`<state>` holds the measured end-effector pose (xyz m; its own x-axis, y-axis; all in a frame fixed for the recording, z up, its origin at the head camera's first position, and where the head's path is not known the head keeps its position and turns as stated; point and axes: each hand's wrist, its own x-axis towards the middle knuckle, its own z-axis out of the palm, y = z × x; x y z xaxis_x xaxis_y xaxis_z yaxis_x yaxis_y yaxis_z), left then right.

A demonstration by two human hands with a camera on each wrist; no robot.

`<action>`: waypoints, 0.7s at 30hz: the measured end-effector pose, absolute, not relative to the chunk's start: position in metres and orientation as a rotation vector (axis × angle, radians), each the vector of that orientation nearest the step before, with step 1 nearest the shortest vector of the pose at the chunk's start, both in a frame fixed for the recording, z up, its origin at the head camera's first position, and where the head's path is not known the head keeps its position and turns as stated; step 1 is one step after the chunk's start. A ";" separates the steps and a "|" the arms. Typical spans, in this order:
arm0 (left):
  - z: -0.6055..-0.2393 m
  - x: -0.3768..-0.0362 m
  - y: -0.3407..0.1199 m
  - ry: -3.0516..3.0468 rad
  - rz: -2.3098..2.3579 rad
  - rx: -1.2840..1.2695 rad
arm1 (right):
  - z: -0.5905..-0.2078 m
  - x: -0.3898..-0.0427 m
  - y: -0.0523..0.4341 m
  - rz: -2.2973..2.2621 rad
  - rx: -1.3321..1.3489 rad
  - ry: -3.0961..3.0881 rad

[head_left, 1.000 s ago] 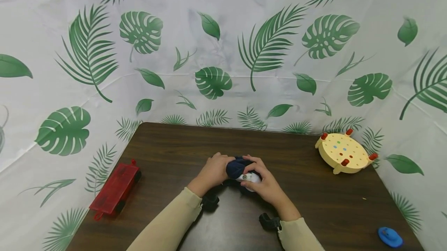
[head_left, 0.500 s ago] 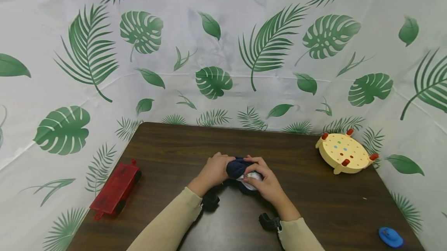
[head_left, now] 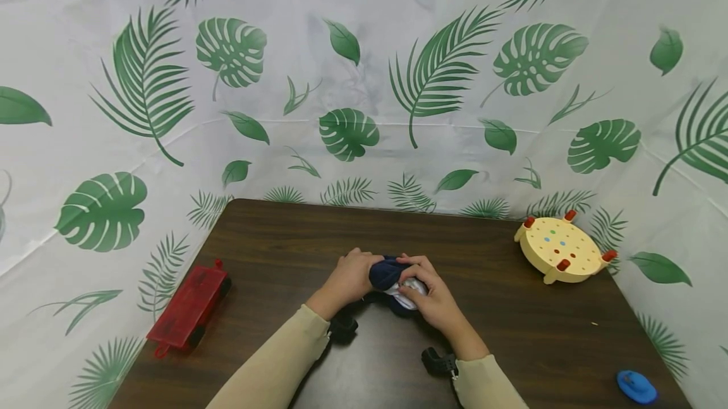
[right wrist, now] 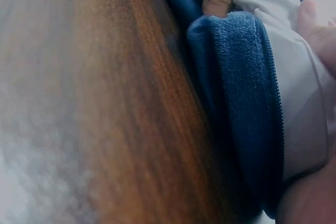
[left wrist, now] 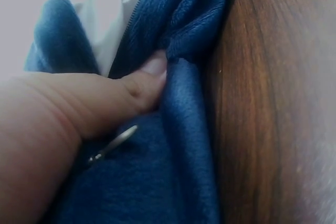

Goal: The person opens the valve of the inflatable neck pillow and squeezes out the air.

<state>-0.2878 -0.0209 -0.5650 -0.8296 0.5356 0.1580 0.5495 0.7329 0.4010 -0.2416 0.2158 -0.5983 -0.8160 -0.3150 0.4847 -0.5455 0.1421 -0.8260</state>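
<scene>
A dark blue plush zippered cover point(head_left: 385, 273) is held low over the table in front of me, its zip undone. White cloth filling point(head_left: 411, 295) shows through the opening. My left hand point(head_left: 349, 278) grips the cover's left side; the left wrist view has its thumb point(left wrist: 131, 90) pressed into the plush beside a metal zip pull point(left wrist: 118, 142). From the right, my right hand point(head_left: 436, 301) has curled fingers and thumb on the white filling. Along the opening's edge run the zipper teeth point(right wrist: 275, 85) in the right wrist view. Some fingertips are hidden behind the fabric.
A red toy wagon point(head_left: 190, 308) stands at the table's left edge. On the far right corner lies a cream round toy point(head_left: 560, 248) with red-tipped pegs, and a small blue object point(head_left: 636, 386) sits at the near right. A leaf-print cloth point(head_left: 352, 80) hangs behind the brown table point(head_left: 296, 229).
My right thumb and fingers have shifted slightly on the white filling, which now looks more bunched, and the small round mark on it is no longer visible. The left hand has stayed in place.
</scene>
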 end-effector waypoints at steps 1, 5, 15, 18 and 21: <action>-0.565 -0.288 -0.021 -2.895 -0.687 -0.905 | -0.598 -0.242 0.215 1.740 0.848 -2.217; -0.565 -0.288 -0.021 -2.897 -0.706 -0.897 | -0.599 -0.242 0.215 1.745 0.834 -2.212; -0.564 -0.287 -0.021 -2.902 -0.716 -0.901 | -0.600 -0.244 0.213 1.718 0.846 -2.201; -0.564 -0.287 -0.021 -2.898 -0.724 -0.907 | -0.598 -0.243 0.214 1.725 0.829 -2.220; -0.564 -0.287 -0.021 -2.896 -0.731 -0.908 | -0.598 -0.243 0.215 1.736 0.820 -2.236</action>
